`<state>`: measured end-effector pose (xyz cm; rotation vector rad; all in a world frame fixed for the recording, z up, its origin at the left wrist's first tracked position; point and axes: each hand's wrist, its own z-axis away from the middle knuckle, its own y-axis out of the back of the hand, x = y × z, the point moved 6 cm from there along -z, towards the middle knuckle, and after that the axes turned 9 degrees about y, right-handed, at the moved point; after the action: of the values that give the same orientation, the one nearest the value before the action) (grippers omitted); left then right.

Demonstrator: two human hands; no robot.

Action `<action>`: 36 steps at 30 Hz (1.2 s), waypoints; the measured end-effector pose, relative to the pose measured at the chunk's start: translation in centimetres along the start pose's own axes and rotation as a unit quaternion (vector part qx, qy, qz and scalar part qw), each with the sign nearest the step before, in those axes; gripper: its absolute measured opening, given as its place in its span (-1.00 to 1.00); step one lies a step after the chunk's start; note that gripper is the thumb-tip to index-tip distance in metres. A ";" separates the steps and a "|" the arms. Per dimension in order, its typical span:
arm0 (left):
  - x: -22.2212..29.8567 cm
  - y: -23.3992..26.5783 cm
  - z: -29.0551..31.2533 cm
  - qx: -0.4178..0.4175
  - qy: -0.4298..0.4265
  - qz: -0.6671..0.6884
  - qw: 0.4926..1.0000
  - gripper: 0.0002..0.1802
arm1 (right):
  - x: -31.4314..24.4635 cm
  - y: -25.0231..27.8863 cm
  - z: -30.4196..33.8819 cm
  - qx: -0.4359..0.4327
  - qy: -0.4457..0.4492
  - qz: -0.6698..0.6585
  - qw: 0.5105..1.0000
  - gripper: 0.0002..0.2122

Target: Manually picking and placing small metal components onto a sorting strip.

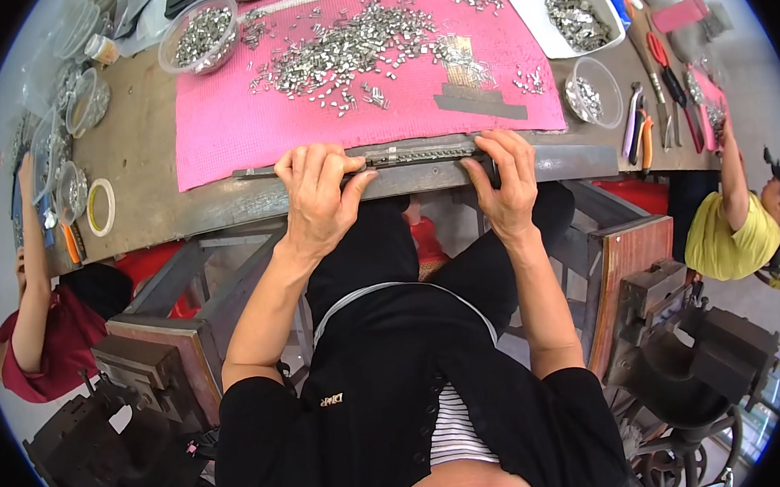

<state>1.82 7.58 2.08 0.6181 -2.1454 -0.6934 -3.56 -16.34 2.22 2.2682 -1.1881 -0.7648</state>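
A long, narrow dark metal bar [420, 156] lies level along the table's front edge, with a row of small silvery pieces along its middle. My left hand [319, 192] grips its left part, fingers curled over the far side and thumb pressed near the row's left end. Around the right part, my right hand [505, 186] is closed the same way, thumb at the row's other end. Just beyond the bar is a pink mat [228, 128] bearing a wide heap of small silver metal pieces [349, 47]. The undersides of the fingers are hidden.
Metal parts fill a clear round tub [204, 35], a white tray [578, 18] and a small tub [592, 94]. Pliers [635, 127] and red-handled scissors [662, 57] lie at right; a tape roll [100, 208] at left. People sit either side, near dark machines [142, 442].
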 end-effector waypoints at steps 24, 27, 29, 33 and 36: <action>-0.7 -1.2 -4.7 -0.174 -0.054 -0.119 0.976 -0.53 | 2.8 -0.1 -4.8 -0.118 -0.089 -0.118 0.982 -0.85; -1.7 -0.2 -5.3 -0.141 -0.029 -0.074 0.987 -0.63 | 2.5 -1.6 -7.1 -0.100 -0.060 -0.140 0.983 -0.89; -2.3 0.4 -6.7 -0.081 -0.006 -0.045 0.996 -0.82 | 2.3 -3.3 -8.2 -0.106 -0.046 -0.136 0.984 -0.89; -3.3 -0.6 -9.2 -0.069 -0.036 -0.042 0.996 -0.89 | 2.1 -6.5 -9.7 -0.123 -0.034 -0.139 0.982 -0.90; -3.3 -1.7 -10.2 -0.100 -0.074 -0.058 0.991 -0.88 | 2.3 -8.0 -9.9 -0.126 -0.021 -0.125 0.984 -0.90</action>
<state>12.18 5.62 4.76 0.6021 -2.1520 -1.0309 8.73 -12.70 3.95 2.2189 -0.7805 -1.0004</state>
